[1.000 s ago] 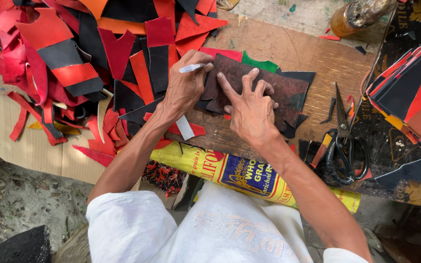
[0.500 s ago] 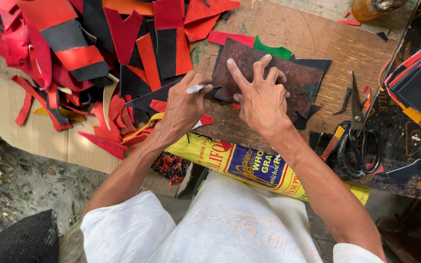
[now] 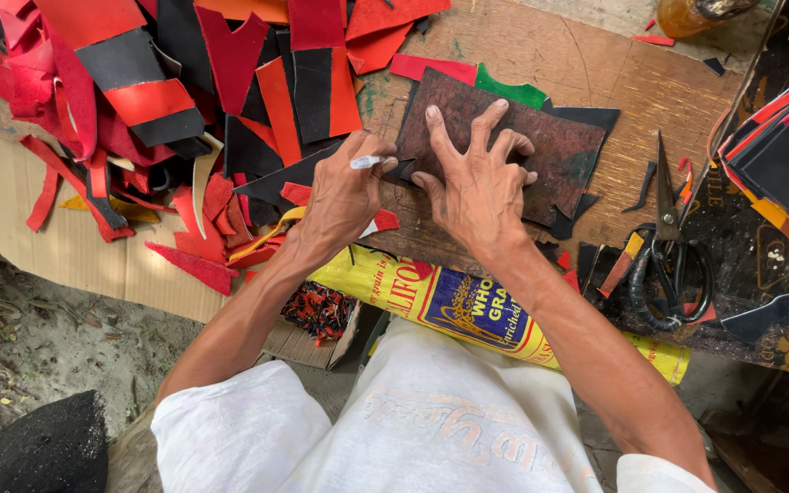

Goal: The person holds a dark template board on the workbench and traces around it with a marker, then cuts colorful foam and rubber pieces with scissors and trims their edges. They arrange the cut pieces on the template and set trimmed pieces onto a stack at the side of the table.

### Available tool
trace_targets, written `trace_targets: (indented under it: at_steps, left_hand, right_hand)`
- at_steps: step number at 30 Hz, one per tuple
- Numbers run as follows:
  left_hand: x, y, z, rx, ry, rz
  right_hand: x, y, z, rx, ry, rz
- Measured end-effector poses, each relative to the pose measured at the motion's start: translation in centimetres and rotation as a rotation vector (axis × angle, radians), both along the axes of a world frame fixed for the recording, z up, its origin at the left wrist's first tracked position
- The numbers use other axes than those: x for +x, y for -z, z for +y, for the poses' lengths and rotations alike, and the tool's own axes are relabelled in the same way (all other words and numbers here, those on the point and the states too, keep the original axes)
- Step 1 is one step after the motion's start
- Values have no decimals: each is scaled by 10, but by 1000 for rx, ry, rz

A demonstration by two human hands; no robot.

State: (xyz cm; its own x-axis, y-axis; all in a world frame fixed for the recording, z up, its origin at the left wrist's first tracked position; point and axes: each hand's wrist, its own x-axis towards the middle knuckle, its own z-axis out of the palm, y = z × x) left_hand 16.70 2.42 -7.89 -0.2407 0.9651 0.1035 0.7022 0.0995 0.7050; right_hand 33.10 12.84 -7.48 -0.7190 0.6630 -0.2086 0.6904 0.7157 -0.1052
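Worn brown wood makes up the surface (image 3: 595,64), set low over sandy ground, with a sheet of cardboard (image 3: 66,251) under its left part. On that left side lies a thick heap of red, orange and black offcuts (image 3: 184,100). Near the middle sits a dark brown rectangular template (image 3: 541,137), laid on top of black pieces with a green scrap (image 3: 513,91) and a red one showing just behind it. The right hand (image 3: 477,187) lies flat on this template, fingers (image 3: 490,123) spread and pressing down, so its grip is open and holds nothing. Just beside it, at the template's left edge, the left hand (image 3: 340,196) has its grip closed around a slim white pen (image 3: 367,162), the tip pointing right toward the template's edge. To the right, well apart from both hands, black-handled scissors (image 3: 664,256) rest on the surface, blades pointing away from the person. Farther right is a stack of black, red and yellow cut pieces (image 3: 783,155). A yellow printed sack (image 3: 468,306) hangs along the near edge, above the person's white-clad lap.
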Motion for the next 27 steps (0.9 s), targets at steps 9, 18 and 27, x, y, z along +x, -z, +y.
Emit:
trace_targets:
  at_steps: [9,18,27]
  left_hand:
    - [1,1,-1,-17,-2,-27]
    - [-4,5,9,-23,30,37]
    - [6,16,29,120,134,58]
  right_hand:
    - [3,2,0,13,-1,5]
    - [2,5,6,13,-9,-3]
    - [3,7,8,10,-13,6]
